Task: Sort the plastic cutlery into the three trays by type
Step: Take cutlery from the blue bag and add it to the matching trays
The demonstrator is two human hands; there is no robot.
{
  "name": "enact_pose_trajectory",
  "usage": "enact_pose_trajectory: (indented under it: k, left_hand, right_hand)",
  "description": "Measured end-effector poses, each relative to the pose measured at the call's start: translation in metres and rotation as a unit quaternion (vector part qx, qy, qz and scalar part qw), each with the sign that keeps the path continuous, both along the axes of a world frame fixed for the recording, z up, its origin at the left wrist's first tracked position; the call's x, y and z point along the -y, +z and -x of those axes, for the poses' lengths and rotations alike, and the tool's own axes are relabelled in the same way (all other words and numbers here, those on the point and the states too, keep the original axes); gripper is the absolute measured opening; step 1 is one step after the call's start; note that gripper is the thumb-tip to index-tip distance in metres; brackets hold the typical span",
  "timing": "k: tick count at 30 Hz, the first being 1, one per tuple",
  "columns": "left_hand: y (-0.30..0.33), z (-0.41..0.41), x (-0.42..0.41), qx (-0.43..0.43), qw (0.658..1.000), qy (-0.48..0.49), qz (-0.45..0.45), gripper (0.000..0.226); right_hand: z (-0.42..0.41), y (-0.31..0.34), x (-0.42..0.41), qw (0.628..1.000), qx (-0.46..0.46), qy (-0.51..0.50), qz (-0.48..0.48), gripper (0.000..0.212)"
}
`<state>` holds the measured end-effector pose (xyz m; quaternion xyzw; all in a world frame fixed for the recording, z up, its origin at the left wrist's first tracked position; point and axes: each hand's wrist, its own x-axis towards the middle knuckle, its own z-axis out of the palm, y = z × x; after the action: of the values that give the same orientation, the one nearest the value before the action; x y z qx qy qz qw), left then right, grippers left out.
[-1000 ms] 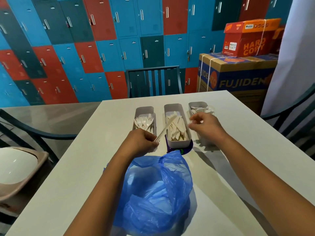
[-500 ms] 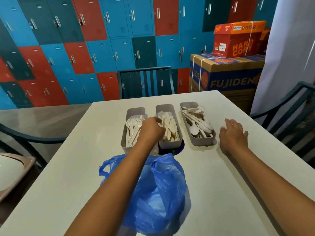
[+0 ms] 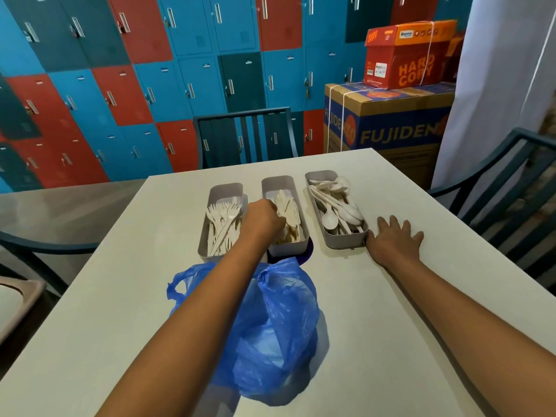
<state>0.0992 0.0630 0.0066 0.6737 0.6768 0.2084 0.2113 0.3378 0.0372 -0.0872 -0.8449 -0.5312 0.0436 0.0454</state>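
Three grey trays stand in a row on the white table (image 3: pixel 391 341). The left tray (image 3: pixel 225 189) holds forks (image 3: pixel 224 219), the middle tray (image 3: pixel 281 181) holds knives (image 3: pixel 290 210), and the right tray (image 3: pixel 346 240) holds spoons (image 3: pixel 334 210). My left hand (image 3: pixel 262 218) reaches across the middle tray's left rim. Its fingers are curled down among the knives, and I cannot tell whether they grip one. My right hand (image 3: pixel 394 239) lies flat on the table with its fingers spread, and the thumb is at the spoon tray's near right corner.
A crumpled blue plastic bag (image 3: pixel 270 326) sits under my left forearm, near the table's front. A dark disc (image 3: pixel 307 254) shows beneath the middle tray. Dark chairs stand at the far side (image 3: pixel 243 133) and on the right (image 3: pixel 511 182). Stacked cardboard boxes (image 3: pixel 388 121) are behind the table.
My left hand carried a knife from beside the bag to the middle tray and lowered into it. My right hand left the spoon tray and settled flat on the table to its right.
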Motion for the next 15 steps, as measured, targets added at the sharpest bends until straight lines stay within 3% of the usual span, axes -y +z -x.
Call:
enact_pose_trajectory:
  k: [2, 4, 6, 12, 15]
  left_hand:
    - [-0.001, 0.0, 0.002, -0.017, 1.0, -0.014, -0.006, 0.014]
    - [-0.004, 0.002, 0.001, -0.04, 0.999, -0.012, -0.016, 0.04]
    - [-0.002, 0.006, 0.002, -0.039, 0.998, -0.008, -0.041, 0.043]
    - [0.028, 0.022, 0.019, 0.046, 0.997, -0.025, -0.056, 0.034]
    - [0.043, 0.039, 0.037, 0.045, 0.996, -0.063, -0.035, 0.033]
  right_hand:
    - [0.0, 0.0, 0.0, 1.0, -0.003, 0.0, -0.008, 0.06]
    - [-0.001, -0.001, 0.0, 1.0, -0.002, 0.001, -0.016, 0.06]
    - [-0.002, -0.001, 0.0, 1.0, -0.001, 0.0, -0.026, 0.059]
    - [-0.003, -0.001, -0.001, 0.998, -0.012, -0.009, -0.056, 0.054]
    - [-0.005, 0.002, -0.003, 0.994, -0.059, -0.034, -0.082, 0.051]
